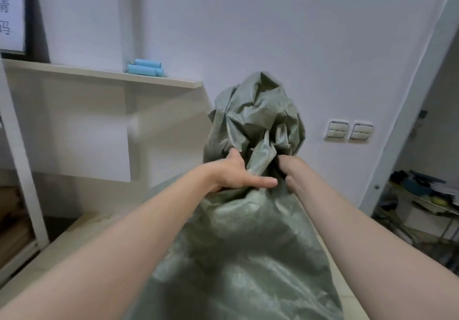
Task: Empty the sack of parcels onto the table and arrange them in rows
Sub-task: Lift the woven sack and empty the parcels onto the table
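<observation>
I work in a storeroom or parcel back office: white walls [248,34], a white shelf [104,75] holding pale blue rolls [145,68], a black-framed printed notice [11,16], a grey-green woven sack [248,245], a cluttered metal rack [422,203] beyond the doorway [437,126].

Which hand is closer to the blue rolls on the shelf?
Left. The left hand grips the sack below and to the right of the blue rolls; the right hand grips it farther right.

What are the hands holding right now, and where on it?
Both the left hand and right hand grip the sack by its bunched fabric, just below the crumpled upper end.
</observation>
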The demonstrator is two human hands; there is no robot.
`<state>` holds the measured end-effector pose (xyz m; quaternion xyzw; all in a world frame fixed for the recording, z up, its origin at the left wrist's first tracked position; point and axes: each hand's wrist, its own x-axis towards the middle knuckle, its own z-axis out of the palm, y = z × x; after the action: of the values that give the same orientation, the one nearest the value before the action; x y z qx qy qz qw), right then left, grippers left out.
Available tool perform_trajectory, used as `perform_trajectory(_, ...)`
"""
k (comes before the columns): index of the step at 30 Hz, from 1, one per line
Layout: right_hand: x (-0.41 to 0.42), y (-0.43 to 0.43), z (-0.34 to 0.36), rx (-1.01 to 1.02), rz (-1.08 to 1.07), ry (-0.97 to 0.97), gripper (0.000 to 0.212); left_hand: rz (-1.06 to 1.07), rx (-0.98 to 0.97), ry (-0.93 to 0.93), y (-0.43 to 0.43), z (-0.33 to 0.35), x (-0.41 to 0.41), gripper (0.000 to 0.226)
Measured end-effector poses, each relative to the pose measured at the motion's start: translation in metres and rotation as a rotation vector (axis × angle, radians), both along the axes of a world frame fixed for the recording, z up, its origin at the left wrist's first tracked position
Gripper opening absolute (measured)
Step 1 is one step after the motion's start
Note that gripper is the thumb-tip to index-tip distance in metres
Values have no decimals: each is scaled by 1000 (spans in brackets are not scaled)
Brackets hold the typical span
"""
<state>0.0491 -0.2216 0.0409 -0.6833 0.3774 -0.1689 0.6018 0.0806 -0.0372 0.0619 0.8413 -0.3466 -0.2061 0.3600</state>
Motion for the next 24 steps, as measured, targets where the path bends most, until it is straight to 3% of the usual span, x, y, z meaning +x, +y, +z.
perform_trajectory(5,-8,28,16,-89,65,-118,44,197,-261,-71,-21,-34,-6,152)
perform_trajectory(8,-18,42,25,-215,151,-150,30,312,-427,-43,-26,-43,-1,151)
perform_trajectory(9,-20,45,26,-227,203,-169,30,306,-464,-30,-26,-41,1,136)
perform_trajectory(12,-25,54,24,-224,372,-164,37,343,-559,60,-20,-41,5,63)
perform_trajectory(14,-26,55,20,-162,511,-147,37,468,-620,145,-15,-50,16,51)
perform_trajectory(16,-30,49,18,-108,616,-144,33,556,-676,211,-7,-59,27,48)
perform_trajectory(18,-31,36,15,-131,553,-135,37,625,-719,281,2,-66,43,50)
perform_trajectory(21,-30,22,4,-402,332,41,56,662,-752,367,15,-68,67,55)
perform_trajectory(24,-17,22,-18,-551,342,167,68,650,-769,380,29,-63,75,58)
